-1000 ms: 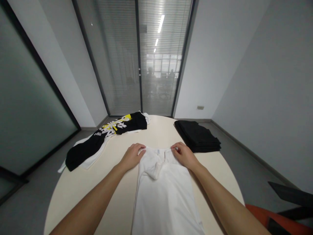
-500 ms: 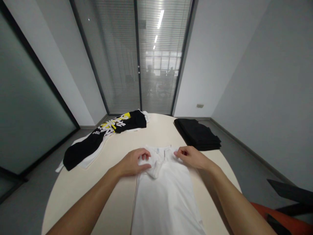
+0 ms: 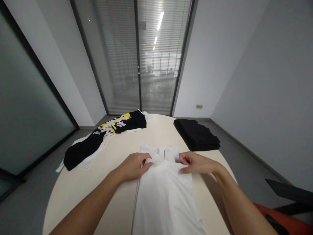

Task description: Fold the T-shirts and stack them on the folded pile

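Observation:
A white shirt [image 3: 167, 195] lies lengthwise in front of me, its neck end away from me and a small label showing inside the collar. My left hand [image 3: 135, 165] pinches the upper layer's edge at the left of the neck, thumb below and fingers above. At the right side my right hand [image 3: 197, 162] has its fingers curled and its thumb on the cloth, around the same edge. That edge stretches between both hands, below the back of the neck. The right fingertips are partly hidden.
The pale round table [image 3: 114, 195] carries a stack of folded black garments [image 3: 195, 133] at the back right. Black and white clothes [image 3: 105, 137] with a yellow and white print lie along the left edge. A red and black chair [image 3: 286, 215] stands at the lower right.
The bunched cloth near the left of the neck is now spread straight across. My left hand has closed on the edge; my right hand has moved slightly down and right.

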Tool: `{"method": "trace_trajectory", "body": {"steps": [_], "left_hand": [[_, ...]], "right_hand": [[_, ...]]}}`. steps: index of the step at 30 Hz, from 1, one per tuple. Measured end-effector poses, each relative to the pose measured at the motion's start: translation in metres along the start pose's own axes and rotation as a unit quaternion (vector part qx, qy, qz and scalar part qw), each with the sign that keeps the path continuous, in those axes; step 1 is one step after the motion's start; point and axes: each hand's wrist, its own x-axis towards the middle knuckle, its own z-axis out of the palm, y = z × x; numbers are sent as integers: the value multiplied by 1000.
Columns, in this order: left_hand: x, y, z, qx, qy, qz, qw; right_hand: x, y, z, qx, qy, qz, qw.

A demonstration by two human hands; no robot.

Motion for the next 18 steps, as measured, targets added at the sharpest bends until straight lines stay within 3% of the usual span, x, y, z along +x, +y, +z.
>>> {"method": "trace_trajectory", "body": {"steps": [3, 7, 11, 14, 16, 18], "left_hand": [[1, -6, 0, -44, 5, -42, 998], [2, -14, 2, -136, 6, -47, 990], [7, -19, 3, -298, 37, -46, 953], [14, -26, 8, -328, 130, -82, 932], [17, -33, 15, -313, 160, -110, 930], [18, -41, 22, -296, 142, -125, 936]], "right_hand": [[-2, 1, 0, 50, -14, 9, 999], [-3, 3, -2, 86, -18, -7, 996], [4, 7, -3, 112, 93, -59, 988], [17, 17, 2, 140, 218, -73, 963], [26, 27, 7, 132, 236, -51, 961], [33, 34, 13, 108, 215, -18, 970]]}}
